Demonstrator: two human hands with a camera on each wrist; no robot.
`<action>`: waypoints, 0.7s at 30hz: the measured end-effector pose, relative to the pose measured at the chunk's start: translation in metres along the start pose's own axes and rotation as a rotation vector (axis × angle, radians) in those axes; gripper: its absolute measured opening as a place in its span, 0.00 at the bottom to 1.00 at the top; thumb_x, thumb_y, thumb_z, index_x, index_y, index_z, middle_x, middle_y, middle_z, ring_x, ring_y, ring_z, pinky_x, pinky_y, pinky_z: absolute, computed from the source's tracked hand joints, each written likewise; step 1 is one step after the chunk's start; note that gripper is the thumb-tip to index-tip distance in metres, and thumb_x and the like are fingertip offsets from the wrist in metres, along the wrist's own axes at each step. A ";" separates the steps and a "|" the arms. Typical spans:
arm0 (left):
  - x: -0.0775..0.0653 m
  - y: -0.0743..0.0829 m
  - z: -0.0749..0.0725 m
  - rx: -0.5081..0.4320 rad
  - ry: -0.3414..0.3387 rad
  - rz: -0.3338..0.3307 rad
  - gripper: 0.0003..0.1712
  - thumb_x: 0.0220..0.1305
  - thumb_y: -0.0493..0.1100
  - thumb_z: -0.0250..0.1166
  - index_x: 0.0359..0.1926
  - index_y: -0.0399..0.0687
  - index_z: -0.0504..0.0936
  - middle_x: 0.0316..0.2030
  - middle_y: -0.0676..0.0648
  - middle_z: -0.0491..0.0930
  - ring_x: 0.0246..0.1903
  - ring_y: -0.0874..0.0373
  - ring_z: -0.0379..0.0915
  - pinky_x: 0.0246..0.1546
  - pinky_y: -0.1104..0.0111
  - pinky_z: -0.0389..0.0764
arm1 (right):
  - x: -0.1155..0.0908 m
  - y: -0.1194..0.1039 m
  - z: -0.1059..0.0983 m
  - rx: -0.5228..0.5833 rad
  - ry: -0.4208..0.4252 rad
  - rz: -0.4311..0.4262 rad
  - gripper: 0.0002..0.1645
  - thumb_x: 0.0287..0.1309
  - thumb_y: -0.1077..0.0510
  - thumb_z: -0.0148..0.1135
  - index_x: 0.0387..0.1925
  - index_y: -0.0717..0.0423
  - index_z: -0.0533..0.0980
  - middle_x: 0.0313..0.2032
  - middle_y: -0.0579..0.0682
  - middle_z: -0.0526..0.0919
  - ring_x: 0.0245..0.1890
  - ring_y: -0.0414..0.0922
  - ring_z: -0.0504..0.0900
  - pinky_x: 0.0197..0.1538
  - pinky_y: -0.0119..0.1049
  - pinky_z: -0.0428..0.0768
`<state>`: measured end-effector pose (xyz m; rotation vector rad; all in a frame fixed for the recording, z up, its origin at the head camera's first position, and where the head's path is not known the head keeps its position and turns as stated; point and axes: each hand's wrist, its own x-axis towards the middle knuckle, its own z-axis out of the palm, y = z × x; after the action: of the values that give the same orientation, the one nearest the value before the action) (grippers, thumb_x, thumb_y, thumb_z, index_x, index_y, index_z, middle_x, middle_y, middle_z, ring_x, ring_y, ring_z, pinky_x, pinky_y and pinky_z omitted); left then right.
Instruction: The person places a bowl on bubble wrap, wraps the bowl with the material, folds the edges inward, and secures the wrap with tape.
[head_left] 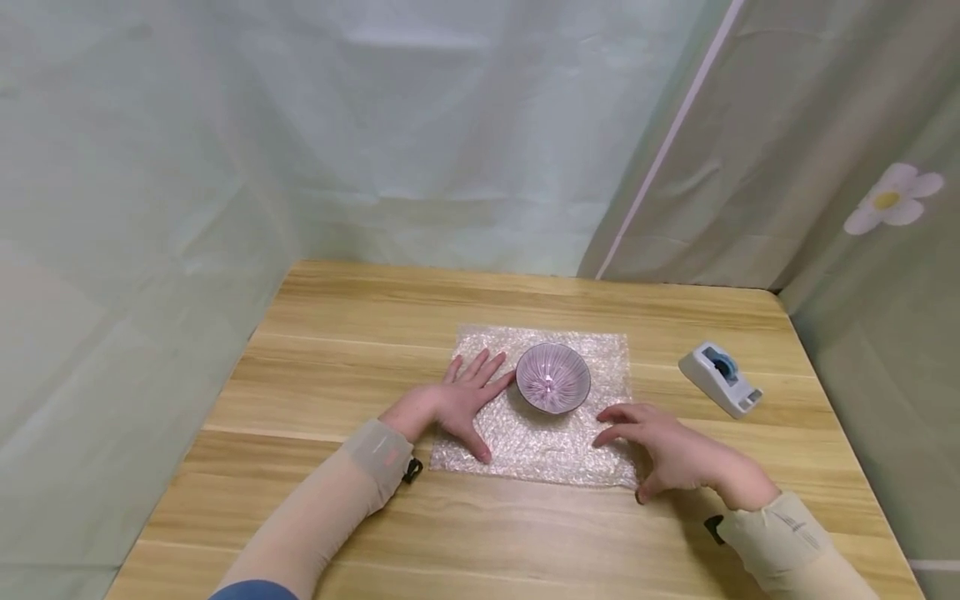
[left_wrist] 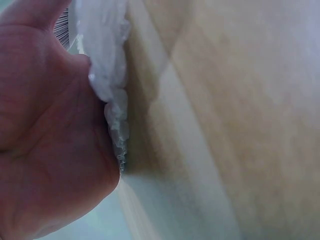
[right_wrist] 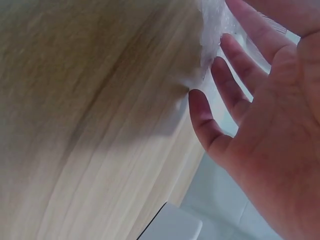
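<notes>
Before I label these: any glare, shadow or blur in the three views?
Head: glints across the clear bubble-wrap sheet, a small bright highlight inside the round purple-striped bowl; left wrist: the light wood-grain tabletop looks soft and out of focus; right wrist: a soft-edged shadow on the tabletop beside the right fingers.

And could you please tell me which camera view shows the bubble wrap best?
The head view: it shows most of the bubble wrap spread under the bowl. The left wrist view catches only an edge beside the left hand; the right wrist view, a small piece near the right hand.
</notes>
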<state>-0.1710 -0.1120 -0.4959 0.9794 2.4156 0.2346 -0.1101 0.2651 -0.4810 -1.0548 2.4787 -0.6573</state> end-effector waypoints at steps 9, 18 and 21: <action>-0.001 0.000 0.001 0.014 0.005 0.002 0.84 0.31 0.82 0.70 0.79 0.57 0.30 0.76 0.43 0.17 0.74 0.42 0.11 0.69 0.39 0.23 | -0.001 -0.001 0.000 -0.057 0.017 -0.030 0.51 0.24 0.67 0.78 0.59 0.34 0.76 0.70 0.50 0.66 0.70 0.56 0.60 0.65 0.67 0.61; 0.000 -0.001 0.003 0.022 0.006 -0.004 0.84 0.32 0.81 0.70 0.79 0.57 0.29 0.76 0.44 0.16 0.74 0.43 0.11 0.69 0.40 0.22 | -0.001 0.003 0.001 -0.047 0.053 -0.074 0.42 0.39 0.72 0.71 0.57 0.36 0.79 0.68 0.52 0.69 0.68 0.57 0.64 0.67 0.65 0.62; 0.000 -0.001 0.002 0.024 0.006 -0.005 0.84 0.32 0.81 0.70 0.79 0.57 0.29 0.76 0.44 0.16 0.74 0.43 0.11 0.69 0.40 0.23 | 0.000 0.005 0.002 -0.057 0.074 -0.088 0.41 0.43 0.77 0.66 0.56 0.36 0.80 0.67 0.51 0.71 0.68 0.56 0.66 0.67 0.63 0.64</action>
<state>-0.1702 -0.1130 -0.4982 0.9848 2.4312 0.2073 -0.1120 0.2676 -0.4852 -1.1867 2.5400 -0.6660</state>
